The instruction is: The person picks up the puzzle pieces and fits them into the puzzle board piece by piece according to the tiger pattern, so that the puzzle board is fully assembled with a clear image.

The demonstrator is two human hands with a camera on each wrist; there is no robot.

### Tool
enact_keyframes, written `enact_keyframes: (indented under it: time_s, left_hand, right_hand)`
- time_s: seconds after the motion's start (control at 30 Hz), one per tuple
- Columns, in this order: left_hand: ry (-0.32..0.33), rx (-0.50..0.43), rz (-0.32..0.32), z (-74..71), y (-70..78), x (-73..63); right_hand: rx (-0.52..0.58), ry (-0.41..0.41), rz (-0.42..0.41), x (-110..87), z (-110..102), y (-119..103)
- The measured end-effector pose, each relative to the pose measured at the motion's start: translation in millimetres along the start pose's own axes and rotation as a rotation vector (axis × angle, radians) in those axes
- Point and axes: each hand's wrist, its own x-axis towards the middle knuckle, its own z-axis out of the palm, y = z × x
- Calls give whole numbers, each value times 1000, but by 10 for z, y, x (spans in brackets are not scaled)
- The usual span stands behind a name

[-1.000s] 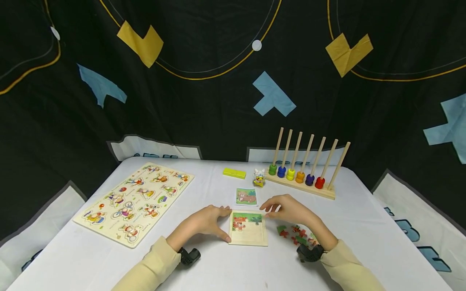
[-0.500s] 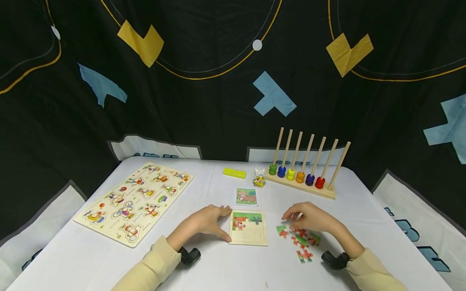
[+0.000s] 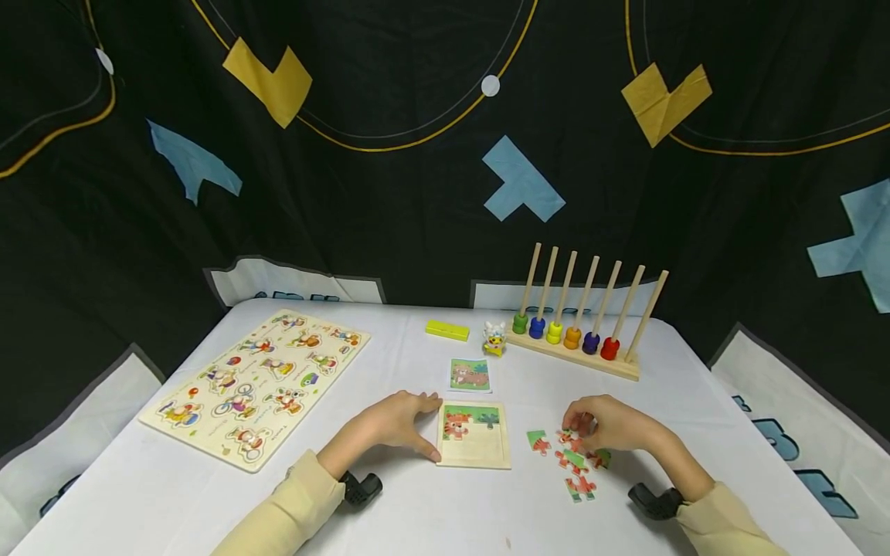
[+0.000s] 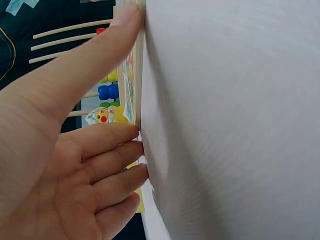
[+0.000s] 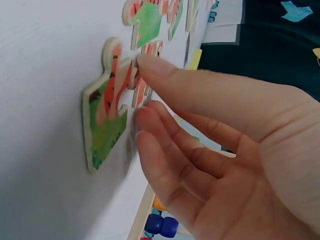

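Now, the left hand (image 3: 398, 423), thumb and fingers apart, touches the frame (image 3: 487, 446) to its right; pieces (image 3: 582, 487) lie under and beside the right hand (image 3: 612, 425) (some partly hidden); whether it pinches one, I cannot tell.

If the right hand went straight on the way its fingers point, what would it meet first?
Most likely a flat, red, wooden-looking jigsaw piece just below the right hand; whether they already touch is unclear.

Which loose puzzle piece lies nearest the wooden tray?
The green-and-red piece farthest left in the loose group; it lies by itself, between the wooden tray and the other loose pieces.
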Motion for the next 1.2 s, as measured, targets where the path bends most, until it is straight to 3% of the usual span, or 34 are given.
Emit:
enact_keyframes:
  time_s: [0.83,1.2]
  left_hand:
    - [-10,8,-16,7,-8,-8]
    - [-8,11,-16,-1,-17,6]
  right_hand:
    - [14,0,10,70,-2,68]
    - [-51,92,-54,87,-42,60]
